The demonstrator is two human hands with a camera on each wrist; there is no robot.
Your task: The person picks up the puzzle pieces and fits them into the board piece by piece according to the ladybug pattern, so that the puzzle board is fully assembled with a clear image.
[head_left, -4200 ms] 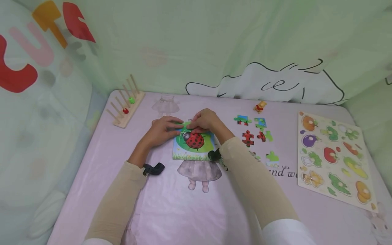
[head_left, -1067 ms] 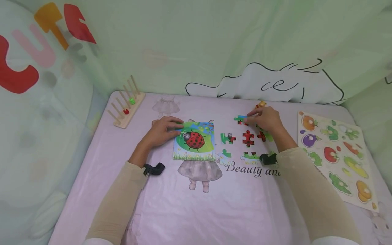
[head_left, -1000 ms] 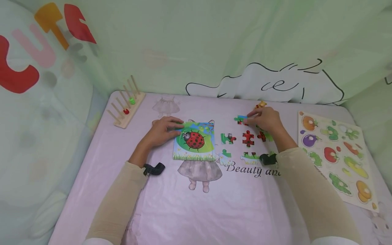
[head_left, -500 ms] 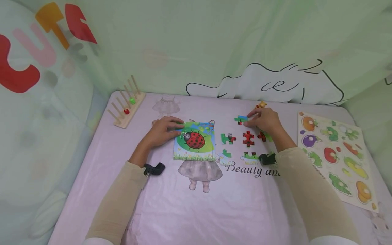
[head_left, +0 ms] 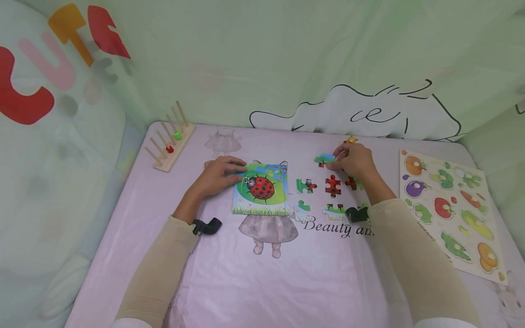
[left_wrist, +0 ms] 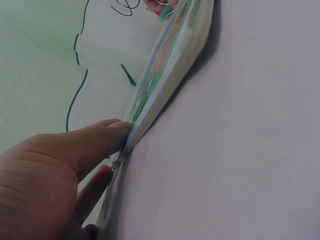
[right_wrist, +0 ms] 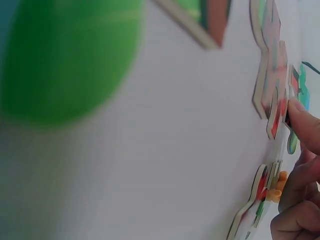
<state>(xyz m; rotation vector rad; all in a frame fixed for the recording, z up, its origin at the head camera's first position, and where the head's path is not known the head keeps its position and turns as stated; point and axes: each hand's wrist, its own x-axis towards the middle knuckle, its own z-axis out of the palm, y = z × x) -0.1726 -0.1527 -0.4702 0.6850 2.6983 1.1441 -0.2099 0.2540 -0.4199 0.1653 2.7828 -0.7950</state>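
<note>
A square ladybug picture puzzle (head_left: pixel 261 189) lies on the pink table, its picture facing up. At its upper left corner my left hand (head_left: pixel 220 176) holds the edge between thumb and forefinger; the left wrist view shows the thumb (left_wrist: pixel 107 137) against the puzzle's side. Farther right, my right hand (head_left: pixel 353 161) pinches a blue, green and red jigsaw piece (head_left: pixel 324 159), which looks slightly tilted. In the right wrist view, the thumb (right_wrist: pixel 305 125) touches this piece's near edge. A red spotted piece (head_left: pixel 333 186) and several other loose pieces lie below that hand, some partly hidden by it.
A wooden peg rack (head_left: pixel 174 148) with a red and a green bead stands at the back left. Behind my right hand is a small bear figure (head_left: pixel 351 139). A vegetable puzzle board (head_left: pixel 434 237) lies at the right. Curtains hang along the table's back edge.
Since the earliest frame, my right hand has left the ladybug puzzle and gone right to a loose piece. Just now that piece has tipped slightly in its fingers. My left hand has stayed put.
</note>
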